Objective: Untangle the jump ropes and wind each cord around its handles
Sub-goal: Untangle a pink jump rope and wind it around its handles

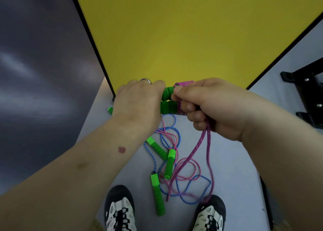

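Left hand (pixel 138 101) curled over one end of a pair of green handles (pixel 168 100) held side by side, a ring (pixel 146 80) on one finger. Right hand (pixel 209 106) gripped the other end, fingers closed around pink cord (pixel 183 84) already wound on the handles, thumb pressed on the coil's edge. Both hands raised above the floor, in front of a yellow panel (pixel 192 30).

Pink cord tail (pixel 201 143) hung from the right hand down to the grey floor (pixel 236 169). There a loose tangle of blue cord (pixel 192 192) and pink cord lay between the hands and two shoes (pixel 120 208), with three more green handles (pixel 158 195) in it: one upright-looking near the centre, one angled above it, one long nearest the left shoe
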A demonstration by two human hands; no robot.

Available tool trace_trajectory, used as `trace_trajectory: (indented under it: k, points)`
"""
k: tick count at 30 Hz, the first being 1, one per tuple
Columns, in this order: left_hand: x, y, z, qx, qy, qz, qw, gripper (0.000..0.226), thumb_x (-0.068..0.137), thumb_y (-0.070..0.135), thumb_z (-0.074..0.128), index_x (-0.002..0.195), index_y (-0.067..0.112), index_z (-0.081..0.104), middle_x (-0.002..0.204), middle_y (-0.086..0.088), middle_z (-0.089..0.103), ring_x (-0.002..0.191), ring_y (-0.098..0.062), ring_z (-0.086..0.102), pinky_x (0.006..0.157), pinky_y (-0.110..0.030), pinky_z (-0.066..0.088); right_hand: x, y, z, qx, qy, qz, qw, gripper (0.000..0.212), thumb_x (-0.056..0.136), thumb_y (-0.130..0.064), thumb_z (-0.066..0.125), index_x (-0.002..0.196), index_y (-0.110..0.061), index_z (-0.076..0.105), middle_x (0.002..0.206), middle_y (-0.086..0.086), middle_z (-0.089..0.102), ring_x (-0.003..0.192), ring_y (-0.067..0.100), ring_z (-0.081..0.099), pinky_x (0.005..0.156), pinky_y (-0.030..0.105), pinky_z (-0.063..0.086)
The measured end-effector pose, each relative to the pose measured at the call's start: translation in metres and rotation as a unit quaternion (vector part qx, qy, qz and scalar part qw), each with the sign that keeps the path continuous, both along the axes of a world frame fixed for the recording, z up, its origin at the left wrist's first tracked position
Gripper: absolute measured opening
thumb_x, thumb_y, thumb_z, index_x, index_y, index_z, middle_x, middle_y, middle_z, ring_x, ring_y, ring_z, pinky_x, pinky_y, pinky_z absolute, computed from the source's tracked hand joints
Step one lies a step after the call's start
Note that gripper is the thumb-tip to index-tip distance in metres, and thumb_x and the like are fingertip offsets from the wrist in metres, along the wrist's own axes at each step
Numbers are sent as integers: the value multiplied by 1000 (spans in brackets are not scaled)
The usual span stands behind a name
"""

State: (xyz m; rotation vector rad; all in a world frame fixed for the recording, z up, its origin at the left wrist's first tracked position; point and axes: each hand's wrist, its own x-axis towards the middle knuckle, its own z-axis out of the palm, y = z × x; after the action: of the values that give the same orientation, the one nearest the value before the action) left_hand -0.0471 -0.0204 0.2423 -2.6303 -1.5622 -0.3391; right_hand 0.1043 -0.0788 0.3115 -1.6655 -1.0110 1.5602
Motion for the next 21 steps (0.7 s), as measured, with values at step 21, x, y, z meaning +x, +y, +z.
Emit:
trace_trajectory:
  k: [21]
  points:
    - [-4, 3, 18, 1, -18, -106, 994, 30, 61, 16, 65, 85, 26, 50, 75, 5, 47, 76, -25, 44, 62, -33, 28, 57, 53, -33, -44, -185, 48, 981, 38, 81, -45, 79, 91, -10, 68, 62, 7, 49, 54, 21, 40, 53, 30, 36]
